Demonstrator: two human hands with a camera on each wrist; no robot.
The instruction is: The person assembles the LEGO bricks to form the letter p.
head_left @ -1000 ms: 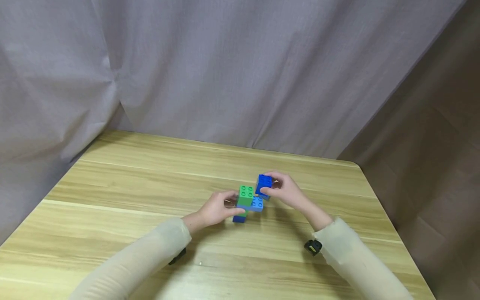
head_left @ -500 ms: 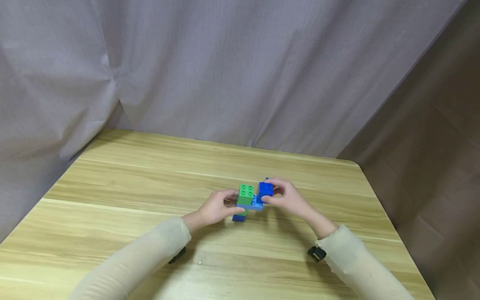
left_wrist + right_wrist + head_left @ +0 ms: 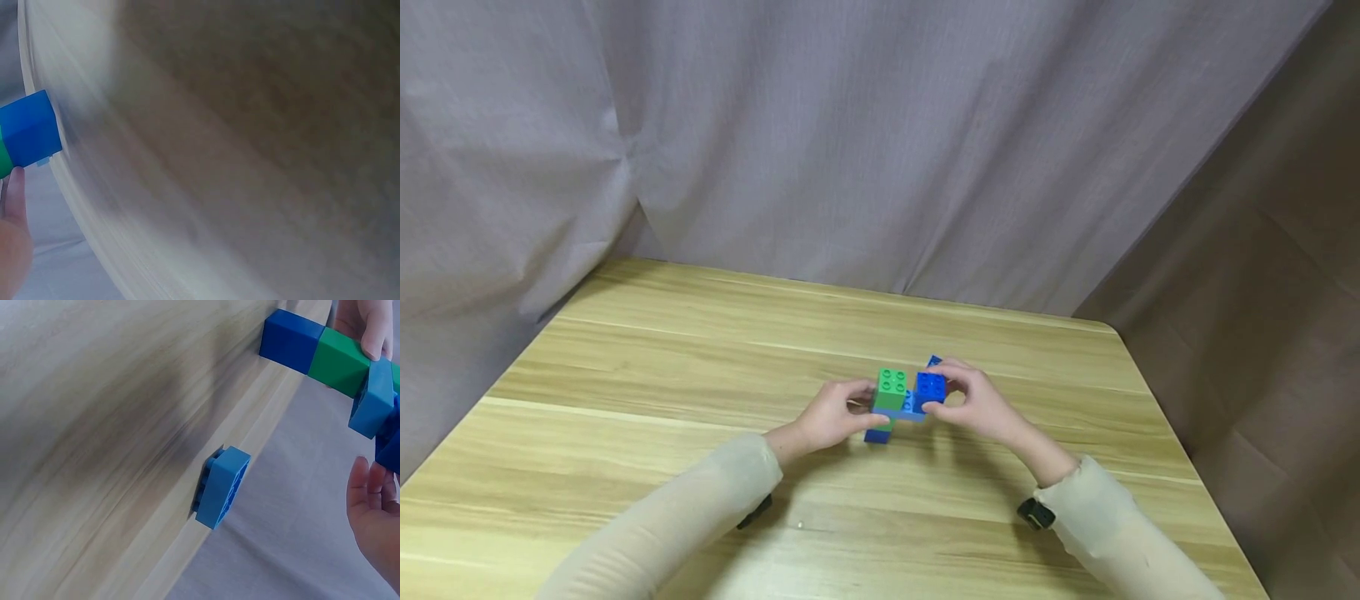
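Note:
My left hand (image 3: 829,414) grips a stack of toy building bricks between thumb and fingers. From the bottom up the stack has a dark blue brick (image 3: 877,436), a green brick (image 3: 339,362), a longer light blue brick (image 3: 373,400) jutting right, and a green top brick (image 3: 891,390). My right hand (image 3: 981,406) pinches another dark blue brick (image 3: 930,388), set over the jutting end of the light blue one. In the left wrist view, only the lowest blue brick (image 3: 31,128), a sliver of green and some fingers (image 3: 17,197) show.
A loose blue brick (image 3: 222,487) lies studs down on the wooden table (image 3: 662,358), behind the right hand and mostly hidden in the head view. Grey curtain (image 3: 820,150) hangs past the table's far edge. Dark wrist cameras (image 3: 1036,513) sit under both sleeves.
My right hand has brought its dark blue brick down and slightly toward me onto the light blue brick's right end, uncovering part of the loose brick. The left hand has stayed still.

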